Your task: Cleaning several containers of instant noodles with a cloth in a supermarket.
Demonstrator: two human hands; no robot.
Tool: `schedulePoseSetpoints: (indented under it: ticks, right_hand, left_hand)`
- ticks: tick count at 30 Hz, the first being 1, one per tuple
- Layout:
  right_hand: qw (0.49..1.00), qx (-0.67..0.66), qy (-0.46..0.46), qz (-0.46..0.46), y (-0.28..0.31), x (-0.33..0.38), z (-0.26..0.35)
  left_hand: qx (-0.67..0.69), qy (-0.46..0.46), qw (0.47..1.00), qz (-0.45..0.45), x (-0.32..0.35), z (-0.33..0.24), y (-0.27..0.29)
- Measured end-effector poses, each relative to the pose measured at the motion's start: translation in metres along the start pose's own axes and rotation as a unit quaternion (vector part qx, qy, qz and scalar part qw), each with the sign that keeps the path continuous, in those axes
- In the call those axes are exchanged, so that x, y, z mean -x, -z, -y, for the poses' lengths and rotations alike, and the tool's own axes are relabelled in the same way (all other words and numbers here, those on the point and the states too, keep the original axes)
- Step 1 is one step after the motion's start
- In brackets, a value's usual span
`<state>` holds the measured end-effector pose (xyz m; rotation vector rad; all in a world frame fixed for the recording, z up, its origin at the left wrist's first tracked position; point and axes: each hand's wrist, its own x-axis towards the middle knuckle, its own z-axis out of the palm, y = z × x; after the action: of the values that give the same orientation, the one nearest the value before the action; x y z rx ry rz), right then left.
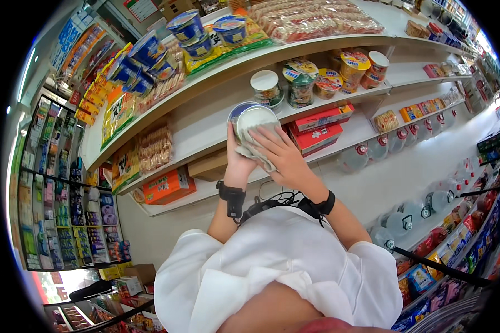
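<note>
In front of the shelf my left hand (238,160) is wrapped round an instant noodle cup (255,118) with a pale round end and a blue edge. My right hand (284,157) presses a light grey cloth (262,157) against the cup's side, fingers laid over it. Part of the cloth is hidden under that hand. Just beyond the cup, on the middle shelf, stand a white-topped noodle cup (265,82), a green one (300,83), and several orange and yellow cups (329,83).
Blue noodle cups (186,26) and packs of noodles (311,19) line the upper shelf (205,77). Below are red boxes (318,137), an orange box (169,187) and a brown carton (208,166). Large water bottles (354,159) stand on the floor. Stocked racks (66,205) rise at left.
</note>
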<state>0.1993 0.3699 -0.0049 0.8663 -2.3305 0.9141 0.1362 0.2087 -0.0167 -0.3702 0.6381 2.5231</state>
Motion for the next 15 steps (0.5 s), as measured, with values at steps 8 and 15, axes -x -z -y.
schedulePoseSetpoints:
  ticks: [8,15]
  right_hand:
    - [0.821,-0.420,-0.336,-0.190,0.047,0.049,-0.063]
    - [0.692,-0.576,-0.351,-0.258,0.040,0.045,-0.075]
  left_hand:
    - [0.091,0.013,0.996,0.012,-0.004,0.046,-0.058]
    - [-0.541,-0.127,0.831,0.001,-0.020,0.052,-0.040]
